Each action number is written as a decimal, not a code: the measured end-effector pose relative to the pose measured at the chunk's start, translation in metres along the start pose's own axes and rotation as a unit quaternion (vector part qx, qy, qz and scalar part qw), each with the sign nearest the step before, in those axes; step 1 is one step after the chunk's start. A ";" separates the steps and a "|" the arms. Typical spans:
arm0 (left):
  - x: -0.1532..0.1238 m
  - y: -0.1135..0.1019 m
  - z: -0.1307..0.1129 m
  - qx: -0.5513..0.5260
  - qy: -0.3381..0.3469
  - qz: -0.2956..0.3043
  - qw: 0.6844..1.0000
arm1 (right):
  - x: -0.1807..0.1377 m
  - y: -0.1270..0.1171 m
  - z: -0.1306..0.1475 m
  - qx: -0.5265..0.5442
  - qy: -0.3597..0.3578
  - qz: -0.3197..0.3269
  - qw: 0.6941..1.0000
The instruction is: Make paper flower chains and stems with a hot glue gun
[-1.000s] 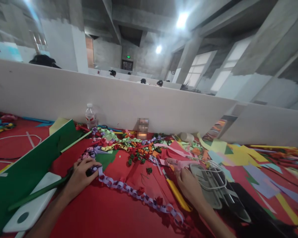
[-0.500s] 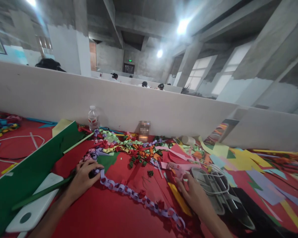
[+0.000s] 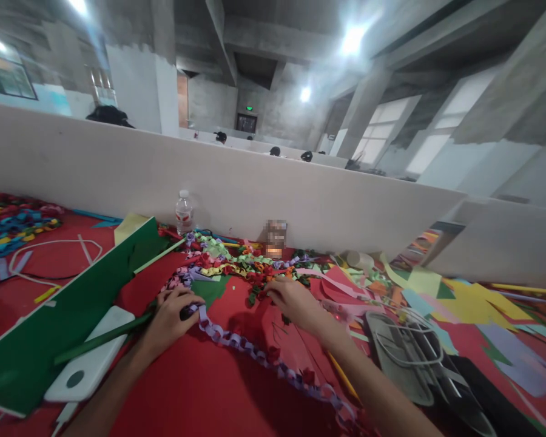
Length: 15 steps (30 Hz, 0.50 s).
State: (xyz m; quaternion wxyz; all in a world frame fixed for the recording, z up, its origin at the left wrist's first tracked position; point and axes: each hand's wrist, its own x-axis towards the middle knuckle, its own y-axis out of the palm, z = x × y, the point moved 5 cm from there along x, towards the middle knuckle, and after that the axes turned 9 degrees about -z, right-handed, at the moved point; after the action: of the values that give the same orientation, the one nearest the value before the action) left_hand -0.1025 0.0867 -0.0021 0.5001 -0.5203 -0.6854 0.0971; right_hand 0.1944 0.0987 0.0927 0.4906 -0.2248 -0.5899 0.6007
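Two hands: left hand [image 3: 170, 318] pinches one purple paper chain [image 3: 259, 358]; right hand [image 3: 295, 303] spread.

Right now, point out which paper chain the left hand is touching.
The purple chain, running from the left hand toward the near right; the multicoloured chains lie farther back, untouched.

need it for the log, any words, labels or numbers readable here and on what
None can be read.
Clear plastic water bottle with a red and white label: print too small.
Green lit sign above the far dark doorway: too small.
Small item by the white partition: blurred out.
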 end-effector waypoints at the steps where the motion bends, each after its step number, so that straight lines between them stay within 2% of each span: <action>1: 0.000 0.000 -0.001 0.000 -0.001 0.001 1.000 | 0.016 0.011 0.000 -0.035 -0.034 0.049 0.998; 4: 0.001 0.000 -0.003 -0.002 -0.003 0.011 1.000 | 0.051 0.041 -0.003 -0.044 -0.096 0.117 0.987; 8: 0.002 -0.001 -0.004 -0.009 -0.006 0.016 1.000 | 0.068 0.072 -0.001 -0.015 -0.155 0.158 0.975; 11: 0.003 -0.003 -0.006 -0.013 -0.010 0.010 1.000 | 0.073 0.081 0.004 0.018 -0.174 0.167 0.970; 15: 0.004 -0.003 -0.007 -0.021 -0.020 0.019 0.999 | 0.080 0.078 0.003 0.041 -0.153 0.145 0.977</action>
State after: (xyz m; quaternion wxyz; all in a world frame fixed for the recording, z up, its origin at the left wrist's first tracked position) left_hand -0.0984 0.0855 0.0056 0.4730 -0.5417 -0.6873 0.1024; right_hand 0.1336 0.1797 0.0458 0.3114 -0.1930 -0.5942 0.7160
